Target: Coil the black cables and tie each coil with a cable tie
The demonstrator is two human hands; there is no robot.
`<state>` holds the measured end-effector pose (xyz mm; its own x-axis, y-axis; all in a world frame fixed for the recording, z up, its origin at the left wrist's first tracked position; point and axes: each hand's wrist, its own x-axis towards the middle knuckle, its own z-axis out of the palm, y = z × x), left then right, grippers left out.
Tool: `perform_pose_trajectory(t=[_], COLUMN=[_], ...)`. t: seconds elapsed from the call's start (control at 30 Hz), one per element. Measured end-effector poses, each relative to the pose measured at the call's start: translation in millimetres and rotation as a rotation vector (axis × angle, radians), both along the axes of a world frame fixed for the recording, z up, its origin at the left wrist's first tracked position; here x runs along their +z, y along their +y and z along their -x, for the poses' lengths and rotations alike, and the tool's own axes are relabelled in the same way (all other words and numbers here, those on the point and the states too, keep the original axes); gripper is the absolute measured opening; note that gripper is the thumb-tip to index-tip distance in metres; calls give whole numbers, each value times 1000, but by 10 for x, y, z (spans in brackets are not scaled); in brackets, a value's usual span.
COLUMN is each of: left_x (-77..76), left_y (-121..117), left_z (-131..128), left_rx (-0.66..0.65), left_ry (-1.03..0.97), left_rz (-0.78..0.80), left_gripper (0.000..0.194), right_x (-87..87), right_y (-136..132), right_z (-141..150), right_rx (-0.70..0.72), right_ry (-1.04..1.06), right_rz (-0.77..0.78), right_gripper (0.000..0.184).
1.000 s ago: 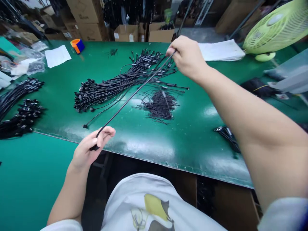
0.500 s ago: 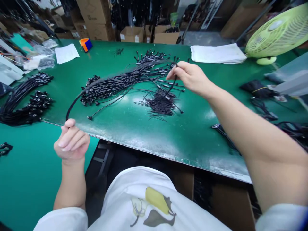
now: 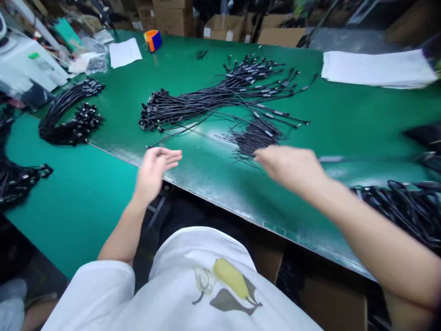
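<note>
My left hand (image 3: 155,171) is held above the table's front edge with its fingers stretched out and nothing in them. My right hand (image 3: 291,166) is smeared by motion, its fingers drawn together at the near edge of a pile of thin black strips (image 3: 253,137). Whatever its fingertips hold is hidden. Behind them lies a long bundle of black cables (image 3: 203,102), with dark connectors at the left end and grey sleeves toward the right. A blurred dark streak with a pale part (image 3: 331,159) stretches right from behind my right wrist.
Coiled black cables (image 3: 403,209) lie at the right. Another cable bundle (image 3: 70,112) sits at the left, near a white machine (image 3: 29,62). White paper sheets (image 3: 375,69) and an orange and blue roll (image 3: 152,41) are toward the back of the green table (image 3: 193,161).
The black cable stretched between both hands has left them. My left hand has opened and moved right; my right hand has come down to the strips. The view has shifted.
</note>
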<state>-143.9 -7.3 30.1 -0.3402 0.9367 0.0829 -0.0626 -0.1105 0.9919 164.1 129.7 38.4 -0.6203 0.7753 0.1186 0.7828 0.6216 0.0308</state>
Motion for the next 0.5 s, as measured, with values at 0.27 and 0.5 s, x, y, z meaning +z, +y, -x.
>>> perform_pose_trajectory(t=[0.27,0.5], left_x=[-418,-309], left_y=[100,181], left_z=[-633,-364], left_rx=[-632,-548], left_ry=[89,-592], left_rz=[210,369], left_gripper=[32,27], right_x=[-12,-184], right_y=[-535,-232], right_z=[234,-381], right_rx=[160,-2], right_ry=[193,412], right_rz=[89,246], right_gripper=[35,27])
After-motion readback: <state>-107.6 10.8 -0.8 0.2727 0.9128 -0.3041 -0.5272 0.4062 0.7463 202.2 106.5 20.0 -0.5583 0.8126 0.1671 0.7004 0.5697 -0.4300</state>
